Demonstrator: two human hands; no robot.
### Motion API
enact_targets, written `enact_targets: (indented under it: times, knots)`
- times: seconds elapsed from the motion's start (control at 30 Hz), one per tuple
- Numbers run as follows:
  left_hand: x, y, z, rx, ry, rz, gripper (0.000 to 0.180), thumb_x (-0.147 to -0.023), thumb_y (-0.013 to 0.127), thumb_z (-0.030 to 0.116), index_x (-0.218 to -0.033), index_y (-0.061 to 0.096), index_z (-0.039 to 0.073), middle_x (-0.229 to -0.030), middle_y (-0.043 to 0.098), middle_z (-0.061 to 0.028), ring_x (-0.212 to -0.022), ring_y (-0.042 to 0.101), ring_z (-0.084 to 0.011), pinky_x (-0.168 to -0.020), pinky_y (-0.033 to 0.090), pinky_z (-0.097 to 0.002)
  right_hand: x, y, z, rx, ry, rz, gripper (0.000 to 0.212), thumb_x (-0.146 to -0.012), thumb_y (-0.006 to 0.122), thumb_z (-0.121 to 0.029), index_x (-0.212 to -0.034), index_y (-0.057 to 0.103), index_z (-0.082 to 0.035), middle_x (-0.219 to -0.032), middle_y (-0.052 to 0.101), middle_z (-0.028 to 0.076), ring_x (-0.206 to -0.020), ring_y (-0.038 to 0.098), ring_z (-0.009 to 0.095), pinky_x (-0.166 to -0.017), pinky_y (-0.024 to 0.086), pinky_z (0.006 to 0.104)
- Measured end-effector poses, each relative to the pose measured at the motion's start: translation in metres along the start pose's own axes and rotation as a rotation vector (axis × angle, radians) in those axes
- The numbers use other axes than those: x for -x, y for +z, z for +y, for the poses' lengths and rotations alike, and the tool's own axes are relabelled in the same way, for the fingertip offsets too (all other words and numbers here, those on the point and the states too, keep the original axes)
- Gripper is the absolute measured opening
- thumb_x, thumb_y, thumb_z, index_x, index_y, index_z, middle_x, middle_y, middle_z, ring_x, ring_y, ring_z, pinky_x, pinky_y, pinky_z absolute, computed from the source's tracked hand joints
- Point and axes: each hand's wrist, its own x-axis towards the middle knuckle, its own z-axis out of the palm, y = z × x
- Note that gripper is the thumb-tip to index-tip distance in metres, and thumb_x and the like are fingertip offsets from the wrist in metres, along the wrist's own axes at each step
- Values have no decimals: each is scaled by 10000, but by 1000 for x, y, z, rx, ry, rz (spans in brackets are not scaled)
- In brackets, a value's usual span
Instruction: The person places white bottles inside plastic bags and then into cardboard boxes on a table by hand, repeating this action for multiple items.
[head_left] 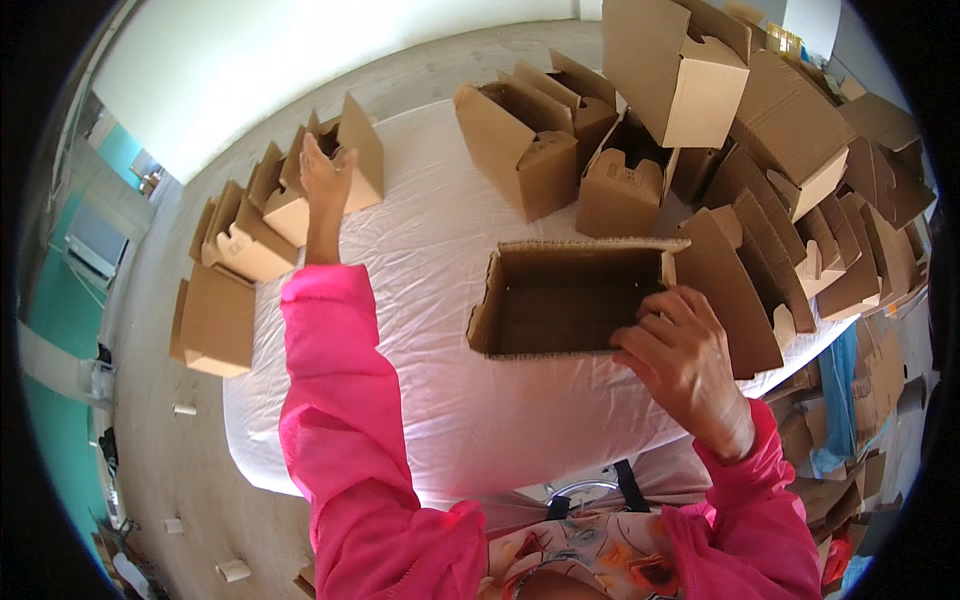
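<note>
An open-topped brown cardboard box [570,300] lies in front of me on the white-covered table, its hollow inside facing up. My right hand [675,350] is closed on the near right corner of its rim, fingers curled over the edge. At the far left, my left hand [325,175] reaches out with fingers straight and thumb apart. It is up against a cardboard box [362,155] at the far end of a row of boxes; whether the palm presses on it is hard to tell.
The left row continues toward me, ending in a plain box [218,318] at the table's edge. Several open boxes [520,150] stand at the back, with one box [675,75] stacked above others. More boxes [740,290] crowd the right side. White cloth [430,400] covers the table.
</note>
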Motion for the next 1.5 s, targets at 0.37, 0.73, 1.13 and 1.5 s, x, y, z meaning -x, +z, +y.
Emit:
enact_targets:
  times: [0.37,0.73,1.13,1.5]
  knots:
    - [6,16,52,-266,-359,-267,321,-801,632,368,-938,672,80,-937,651,-120,-998,567,-307,-780,405,-515,-1,2,11,-37,57,-18,176,-651,695,-120,-807,631,-70,-739,595,55,-895,574,246,-894,426,441]
    - [140,-192,139,78,136,-320,251,-848,573,192,-810,623,-51,-840,577,-236,-756,509,-407,-714,371,-481,26,-21,14,-74,40,26,113,-681,692,-108,-753,625,-54,-753,619,87,-894,581,271,-847,440,404]
    - [162,-301,164,90,407,-596,563,-691,701,420,-1046,572,2,-1026,478,-143,-999,430,-350,-841,353,-467,27,-12,-5,33,42,106,236,-693,698,-94,-918,641,-54,-889,636,84,-1037,553,274,-1014,349,477]
    - [163,-323,185,75,463,-239,270,-613,756,208,-726,574,45,-962,544,-113,-892,515,-302,-745,414,-416,20,13,-41,-35,-84,240,293,-696,699,-87,-981,634,-74,-1025,616,71,-1177,482,278,-1064,283,518]
